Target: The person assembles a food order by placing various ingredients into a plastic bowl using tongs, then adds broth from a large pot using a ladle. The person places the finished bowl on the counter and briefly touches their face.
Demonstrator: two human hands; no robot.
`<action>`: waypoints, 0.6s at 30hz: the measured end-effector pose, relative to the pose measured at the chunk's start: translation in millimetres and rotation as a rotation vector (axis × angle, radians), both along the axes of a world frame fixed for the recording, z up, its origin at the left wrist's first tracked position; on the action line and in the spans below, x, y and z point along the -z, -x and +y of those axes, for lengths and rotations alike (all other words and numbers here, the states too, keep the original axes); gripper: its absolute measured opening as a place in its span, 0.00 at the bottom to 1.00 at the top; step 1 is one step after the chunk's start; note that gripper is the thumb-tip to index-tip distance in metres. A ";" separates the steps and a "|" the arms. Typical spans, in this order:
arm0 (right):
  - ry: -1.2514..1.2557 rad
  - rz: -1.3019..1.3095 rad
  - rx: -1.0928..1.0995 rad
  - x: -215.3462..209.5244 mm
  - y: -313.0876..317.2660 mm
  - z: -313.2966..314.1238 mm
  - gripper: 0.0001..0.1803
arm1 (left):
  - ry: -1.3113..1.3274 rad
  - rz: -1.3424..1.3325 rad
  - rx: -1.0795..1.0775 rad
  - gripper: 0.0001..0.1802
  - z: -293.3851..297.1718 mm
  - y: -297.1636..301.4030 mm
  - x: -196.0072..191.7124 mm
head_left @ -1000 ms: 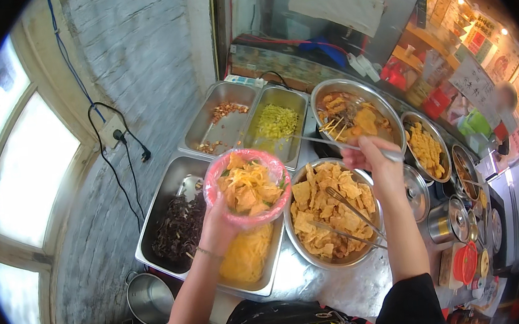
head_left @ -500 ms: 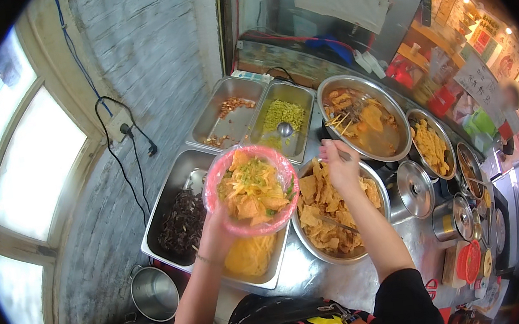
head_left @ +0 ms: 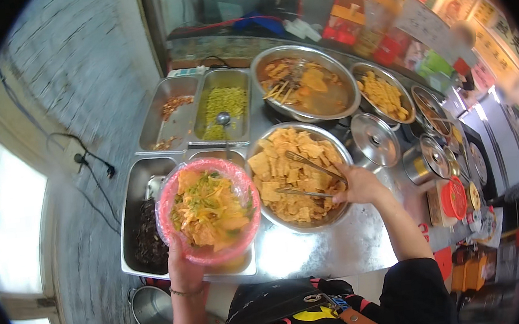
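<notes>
My left hand (head_left: 185,268) grips a pink bowl (head_left: 252,225) with a clear plastic bag over its rim, holding it up above the trays. Inside lie golden fried pieces, pale yellow shreds and chopped greens (head_left: 204,205). To the right, my right hand (head_left: 361,184) is closed on the handle end of metal tongs (head_left: 313,166). The tongs' two arms are spread over flat golden fried sheets (head_left: 280,154), which fill a large steel bowl (head_left: 335,218). Partly behind the pink bowl is a steel tray of dark shredded food (head_left: 148,241).
Beyond stand a tray of peanuts (head_left: 177,104) and a tray of green beans or peas (head_left: 226,103) with a ladle (head_left: 223,119). A wide basin of broth (head_left: 329,102) holds skewers. Lidded pots (head_left: 375,140) line the right. A brick-patterned wall (head_left: 75,67) bounds the left.
My right hand has come down from above the fried sheets and taken hold of the tongs lying in that bowl. The view has shifted, and the pink bowl sits lower left in it.
</notes>
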State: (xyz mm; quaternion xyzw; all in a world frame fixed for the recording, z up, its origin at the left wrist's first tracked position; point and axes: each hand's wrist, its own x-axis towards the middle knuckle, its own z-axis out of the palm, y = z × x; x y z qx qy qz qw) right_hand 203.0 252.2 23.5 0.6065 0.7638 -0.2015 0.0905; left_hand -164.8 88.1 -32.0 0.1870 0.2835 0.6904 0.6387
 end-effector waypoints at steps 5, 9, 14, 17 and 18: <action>-0.257 -0.132 0.006 57.2 -37.0 -33.5 0.45 | -0.006 -0.001 0.117 0.36 17.5 -18.6 -0.8; -0.316 0.063 0.036 27.9 -28.2 -51.5 0.35 | 0.000 -0.047 0.185 0.36 18.6 -32.0 5.2; -0.310 0.298 0.114 -24.4 -82.2 -81.5 0.33 | -0.022 -0.090 0.250 0.35 24.0 -71.8 6.0; -0.275 0.361 0.273 -61.4 -122.1 -79.7 0.29 | -0.044 -0.072 0.239 0.34 24.8 -96.6 -2.3; -0.270 0.373 0.321 -71.1 -140.0 -71.4 0.28 | -0.049 -0.052 0.227 0.33 25.0 -106.0 -4.2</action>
